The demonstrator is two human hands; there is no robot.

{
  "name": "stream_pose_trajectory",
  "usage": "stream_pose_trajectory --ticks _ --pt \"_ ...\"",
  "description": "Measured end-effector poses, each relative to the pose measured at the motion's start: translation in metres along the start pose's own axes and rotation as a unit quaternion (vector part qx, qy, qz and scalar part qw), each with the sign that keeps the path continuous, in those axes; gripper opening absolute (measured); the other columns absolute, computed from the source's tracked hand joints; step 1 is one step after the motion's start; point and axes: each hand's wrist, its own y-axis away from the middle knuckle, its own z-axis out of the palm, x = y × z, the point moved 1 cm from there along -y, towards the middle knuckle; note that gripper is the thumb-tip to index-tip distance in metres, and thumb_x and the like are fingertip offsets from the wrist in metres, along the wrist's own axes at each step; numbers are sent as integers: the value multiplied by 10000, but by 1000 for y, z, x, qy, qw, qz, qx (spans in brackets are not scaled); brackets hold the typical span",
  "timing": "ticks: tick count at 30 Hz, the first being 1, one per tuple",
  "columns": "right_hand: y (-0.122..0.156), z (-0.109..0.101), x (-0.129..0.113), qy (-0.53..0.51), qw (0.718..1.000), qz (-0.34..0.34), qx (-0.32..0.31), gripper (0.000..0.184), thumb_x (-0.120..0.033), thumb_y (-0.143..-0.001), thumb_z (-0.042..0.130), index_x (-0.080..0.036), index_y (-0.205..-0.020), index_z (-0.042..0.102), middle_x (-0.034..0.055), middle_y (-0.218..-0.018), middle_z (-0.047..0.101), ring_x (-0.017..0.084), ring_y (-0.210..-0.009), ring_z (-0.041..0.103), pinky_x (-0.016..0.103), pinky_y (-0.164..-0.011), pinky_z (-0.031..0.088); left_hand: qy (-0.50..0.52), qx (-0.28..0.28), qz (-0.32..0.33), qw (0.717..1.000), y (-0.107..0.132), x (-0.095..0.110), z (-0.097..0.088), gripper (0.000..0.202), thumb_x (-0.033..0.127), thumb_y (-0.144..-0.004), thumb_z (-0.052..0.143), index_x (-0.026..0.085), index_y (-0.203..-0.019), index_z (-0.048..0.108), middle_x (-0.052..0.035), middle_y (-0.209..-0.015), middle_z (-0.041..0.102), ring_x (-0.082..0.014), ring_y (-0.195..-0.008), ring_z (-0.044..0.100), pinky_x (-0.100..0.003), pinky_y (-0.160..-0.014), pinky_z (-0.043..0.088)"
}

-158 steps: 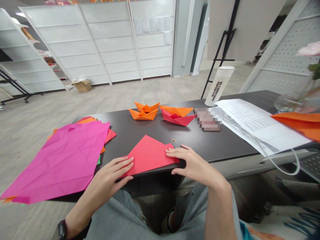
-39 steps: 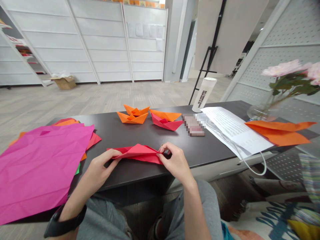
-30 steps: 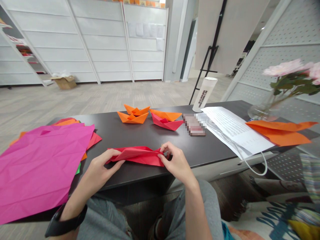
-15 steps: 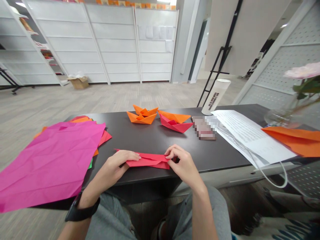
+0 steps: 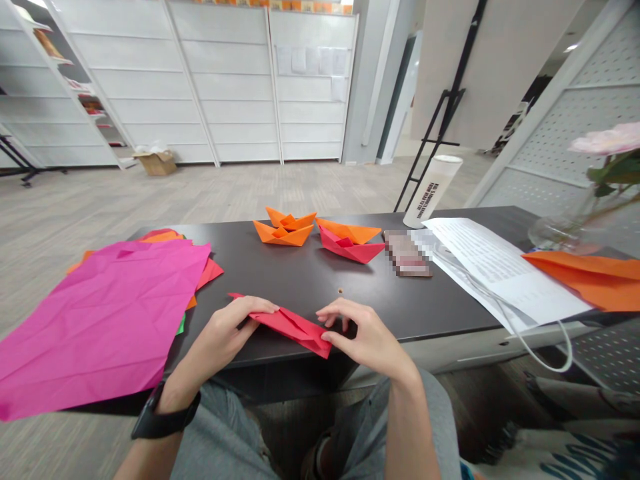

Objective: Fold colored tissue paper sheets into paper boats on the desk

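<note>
A red folded paper slants over the table's near edge, its right end lower than its left. My left hand is closed on the left part, fingers on top and thumb below; a thin red point sticks out past its knuckles. At the other end, my right hand has its thumb against the paper's corner, while its fingers are curved and lifted away from the sheet. Beyond the hands sit two orange paper boats, and beside them a pinkish-red paper boat in front of another orange boat.
A stack of coloured sheets with a magenta sheet on top covers the table's left. On the right lie a blurred-out flat object, printed papers, a white cable and orange folded paper. A white cup stands behind.
The red paper has turned, its right end swinging down toward me. My right hand's fingers have opened and lifted from it, leaving the thumb at the corner. My left hand stays nearly still.
</note>
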Motion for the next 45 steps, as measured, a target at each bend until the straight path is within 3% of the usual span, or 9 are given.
stream_pose_trajectory --ticks 12,18,21,23,26,30,33,38,45 --pt "-3 2 0 52 998 -25 -1 254 -90 -888 573 -252 -1013 723 2 -976 678 128 -805 609 242 -718 453 -25 -1 10 1000 0 3 0 186 193 -952 496 229 -993 673 -17 -1007 753 -162 -943 706 -260 -867 544" --pt "-3 4 10 -7 998 24 63 181 -156 -892 622 -245 -1048 602 -32 -817 641 132 -728 598 243 -680 457 -82 70 -79 991 2 -4 1 270 355 -910 595 215 -1140 608 -37 -1045 730 -203 -927 706 -288 -820 561" --pt "-4 3 11 11 998 -1 62 111 -133 -916 561 -230 -877 598 -23 -797 609 137 -745 593 272 -765 466 -69 82 -101 989 2 -8 2 256 374 -931 557 215 -1127 604 -34 -1041 726 -198 -920 705 -286 -817 564" --pt "-3 1 6 32 998 -34 49 216 -109 -938 490 -224 -832 639 -2 -830 619 146 -792 604 315 -886 451 -61 81 -101 990 2 -9 3 252 378 -935 549 214 -1119 602 -35 -1036 724 -198 -915 705 -286 -808 567" --pt "-1 -3 -3 32 997 -58 26 276 -96 -925 480 -237 -1020 696 38 -972 649 172 -890 619 342 -926 454 -64 82 -99 990 3 -11 3 251 379 -935 551 216 -1121 596 -36 -1027 722 -198 -901 705 -292 -796 571" --pt "4 -7 -7 21 997 -66 -33 520 -213 -797 732 -253 -1298 599 73 -1171 602 226 -1029 598 361 -931 474 -80 102 -103 986 5 -14 3 236 380 -931 558 221 -1100 595 -31 -994 717 -198 -875 702 -297 -777 576" --pt "3 -6 -3 21 998 -49 -37 700 -295 -684 854 -261 -1326 576 67 -1198 589 224 -1042 593 349 -939 476 -82 109 -106 985 5 -15 3 223 368 -931 558 223 -1096 598 -28 -992 714 -189 -865 698 -281 -759 576" --pt "-3 -1 4 11 999 -22 39 118 -240 -936 583 -236 -1005 679 28 -995 668 164 -902 623 298 -883 468 -74 98 -106 987 6 -11 3 229 377 -937 548 224 -1104 585 -27 -1000 709 -188 -871 700 -283 -757 578" --pt "-3 4 18 -56 985 65 149 186 -271 -938 545 -243 -1080 427 -22 -808 657 155 -721 629 271 -687 471 -67 54 -73 994 8 -10 5 420 420 -837 690 230 -1181 540 -50 -1089 698 -223 -947 702 -353 -839 588"
